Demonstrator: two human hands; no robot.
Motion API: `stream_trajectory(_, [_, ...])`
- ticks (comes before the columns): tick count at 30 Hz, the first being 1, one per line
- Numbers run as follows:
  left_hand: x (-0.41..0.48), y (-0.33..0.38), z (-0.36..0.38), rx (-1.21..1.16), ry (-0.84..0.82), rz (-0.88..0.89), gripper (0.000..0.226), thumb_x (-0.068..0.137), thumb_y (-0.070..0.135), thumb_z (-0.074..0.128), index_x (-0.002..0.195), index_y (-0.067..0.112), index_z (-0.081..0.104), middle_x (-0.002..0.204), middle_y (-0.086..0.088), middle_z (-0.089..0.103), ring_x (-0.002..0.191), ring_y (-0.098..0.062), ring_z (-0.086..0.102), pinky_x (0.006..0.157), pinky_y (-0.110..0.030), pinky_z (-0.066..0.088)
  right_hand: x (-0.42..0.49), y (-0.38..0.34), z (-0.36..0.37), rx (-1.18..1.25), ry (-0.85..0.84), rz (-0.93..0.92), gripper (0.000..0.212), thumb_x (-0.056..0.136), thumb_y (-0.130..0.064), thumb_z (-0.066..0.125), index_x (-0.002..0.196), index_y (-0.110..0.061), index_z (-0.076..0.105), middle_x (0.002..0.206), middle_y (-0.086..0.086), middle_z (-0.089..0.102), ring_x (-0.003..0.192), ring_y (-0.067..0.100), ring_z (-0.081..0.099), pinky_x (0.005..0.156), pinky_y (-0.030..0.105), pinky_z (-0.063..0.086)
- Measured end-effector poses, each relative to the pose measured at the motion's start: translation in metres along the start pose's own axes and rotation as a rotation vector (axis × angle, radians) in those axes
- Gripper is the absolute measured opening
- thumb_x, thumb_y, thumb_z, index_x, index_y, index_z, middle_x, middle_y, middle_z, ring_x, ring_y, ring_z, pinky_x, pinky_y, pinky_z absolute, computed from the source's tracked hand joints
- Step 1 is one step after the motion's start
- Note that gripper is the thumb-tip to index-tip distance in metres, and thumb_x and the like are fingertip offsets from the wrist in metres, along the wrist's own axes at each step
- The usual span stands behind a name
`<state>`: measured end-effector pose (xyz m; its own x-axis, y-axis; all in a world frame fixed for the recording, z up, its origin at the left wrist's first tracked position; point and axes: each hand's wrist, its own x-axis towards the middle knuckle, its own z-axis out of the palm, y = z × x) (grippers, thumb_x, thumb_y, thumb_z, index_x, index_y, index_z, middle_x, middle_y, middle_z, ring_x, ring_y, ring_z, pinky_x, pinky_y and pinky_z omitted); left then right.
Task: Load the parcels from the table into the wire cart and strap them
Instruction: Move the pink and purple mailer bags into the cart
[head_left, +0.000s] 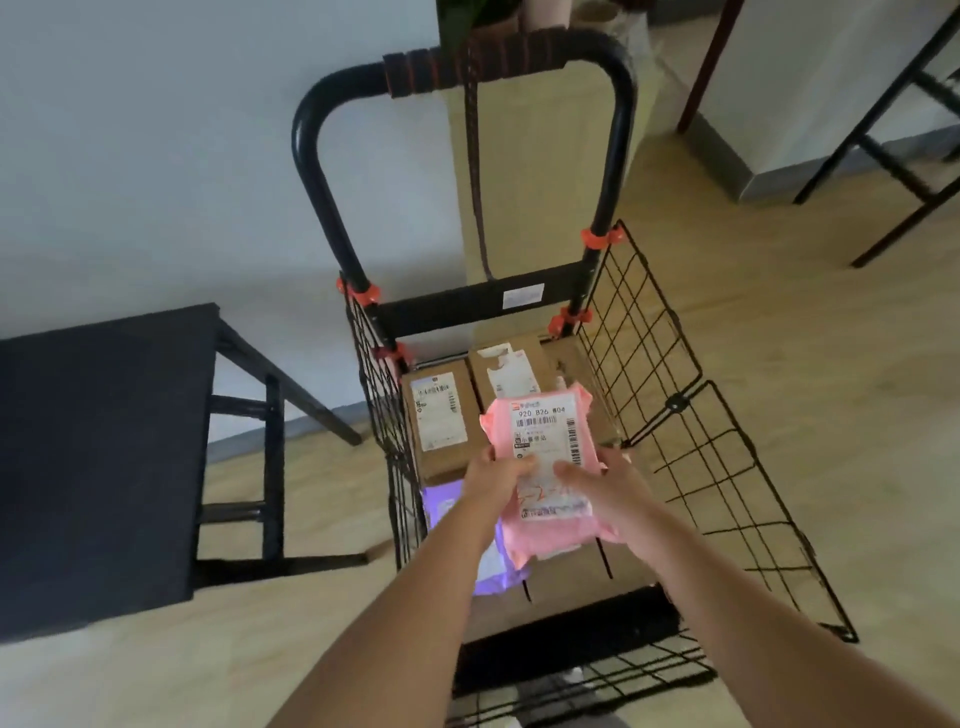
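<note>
left grip (493, 480), right grip (602, 483) clasp pink parcel (550, 431) by near end, over cart (457, 306)

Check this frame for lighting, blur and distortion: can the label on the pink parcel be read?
Head view: dim, even light with no glare. Wide-angle distortion bows the cart handle and the walls. On the pink parcel the label's large code reads clearly, but the small print does not. The wires of the wire side panel look smeared toward the frame edge.

Dim, soft indoor daylight with faint shadows; edges bend from wide-angle distortion, slightly blurred.
</note>
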<state>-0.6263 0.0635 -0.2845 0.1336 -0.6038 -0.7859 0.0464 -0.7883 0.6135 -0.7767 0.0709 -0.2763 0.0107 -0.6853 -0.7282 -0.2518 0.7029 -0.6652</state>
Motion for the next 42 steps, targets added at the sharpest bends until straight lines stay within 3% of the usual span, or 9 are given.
stream_trajectory(2, [0.003, -0.014, 0.011, 0.029, 0.033, -0.03, 0.029, 0.089, 0.009, 0.065, 0.117, 0.006, 0.059, 0.107, -0.005, 0.07, 0.098, -0.025, 0.068, 0.09, -0.044, 0.055, 0.011, 0.012, -0.004, 0.003, -0.042, 0.025, 0.019, 0.087, -0.017, 0.07, 0.094, -0.025, 0.054, 0.091, -0.003, 0.067, 0.076, 0.008, 0.063, 0.066, 0.031, 0.061])
stream_trajectory(6, [0.015, -0.045, 0.024, 0.155, 0.098, -0.039, 0.018, 0.097, 0.021, 0.051, 0.113, 0.014, 0.057, 0.097, 0.003, 0.064, 0.087, -0.016, 0.062, 0.062, -0.025, 0.048, 0.038, 0.046, -0.007, -0.043, -0.064, 0.098, 0.025, 0.085, -0.015, 0.072, 0.105, -0.014, 0.058, 0.099, 0.003, 0.069, 0.078, 0.009, 0.066, 0.052, 0.021, 0.056])
stream_trajectory(10, [0.033, -0.066, 0.026, 0.325, 0.195, -0.051, 0.048, 0.102, 0.041, 0.042, 0.143, 0.017, 0.045, 0.132, -0.002, 0.059, 0.08, -0.003, 0.055, 0.051, -0.016, 0.036, 0.07, 0.084, -0.005, -0.106, -0.034, 0.149, 0.044, 0.08, -0.022, 0.077, 0.118, -0.012, 0.057, 0.103, 0.001, 0.07, 0.083, 0.013, 0.069, 0.056, 0.026, 0.058])
stream_trajectory(13, [0.048, -0.083, 0.027, 0.318, 0.254, -0.087, 0.062, 0.098, 0.053, 0.044, 0.149, 0.019, 0.035, 0.145, -0.003, 0.048, 0.108, -0.016, 0.053, 0.075, -0.025, 0.044, 0.088, 0.103, -0.002, -0.15, -0.006, 0.16, 0.034, 0.084, -0.024, 0.074, 0.113, -0.015, 0.059, 0.098, -0.003, 0.069, 0.077, 0.007, 0.066, 0.052, 0.021, 0.054])
stream_trajectory(17, [0.069, -0.102, 0.028, 0.383, 0.291, -0.11, 0.063, 0.097, 0.04, 0.049, 0.153, 0.02, 0.027, 0.156, 0.0, 0.033, 0.135, -0.026, 0.044, 0.106, -0.045, 0.042, 0.116, 0.124, 0.006, -0.201, 0.016, 0.175, 0.033, 0.085, -0.026, 0.073, 0.114, -0.017, 0.06, 0.102, -0.002, 0.07, 0.089, 0.017, 0.069, 0.069, 0.035, 0.062])
stream_trajectory(21, [0.087, -0.114, 0.034, 0.413, 0.302, -0.1, 0.058, 0.094, 0.022, 0.056, 0.148, 0.018, 0.036, 0.149, -0.002, 0.039, 0.129, -0.024, 0.047, 0.1, -0.036, 0.044, 0.134, 0.137, 0.014, -0.162, -0.006, 0.209, 0.031, 0.089, -0.027, 0.069, 0.117, -0.017, 0.06, 0.103, -0.001, 0.07, 0.091, 0.018, 0.069, 0.068, 0.033, 0.061])
stream_trajectory(33, [0.109, -0.126, 0.052, 0.463, 0.261, -0.097, 0.066, 0.091, 0.02, 0.063, 0.149, 0.019, 0.032, 0.157, -0.002, 0.014, 0.121, -0.029, 0.053, 0.097, -0.035, 0.047, 0.165, 0.145, 0.02, -0.397, 0.081, 0.209, 0.016, 0.093, -0.022, 0.061, 0.107, -0.015, 0.056, 0.098, 0.0, 0.067, 0.079, 0.019, 0.065, 0.062, 0.032, 0.057])
stream_trajectory(38, [0.108, -0.129, 0.046, 0.441, 0.263, -0.091, 0.064, 0.09, 0.016, 0.064, 0.147, 0.018, 0.035, 0.153, -0.001, 0.019, 0.118, -0.026, 0.054, 0.097, -0.035, 0.05, 0.167, 0.134, 0.021, -0.505, 0.064, 0.169, 0.013, 0.094, -0.018, 0.06, 0.099, -0.019, 0.048, 0.089, -0.004, 0.058, 0.066, 0.011, 0.057, 0.054, 0.027, 0.052])
stream_trajectory(42, [0.103, -0.126, 0.042, 0.442, 0.261, -0.087, 0.061, 0.089, 0.017, 0.064, 0.145, 0.02, 0.038, 0.152, -0.003, 0.023, 0.126, -0.026, 0.048, 0.1, -0.033, 0.043, 0.161, 0.124, 0.022, -0.552, 0.089, 0.157, 0.021, 0.093, -0.021, 0.063, 0.108, -0.018, 0.048, 0.097, -0.002, 0.058, 0.074, 0.017, 0.058, 0.051, 0.026, 0.045])
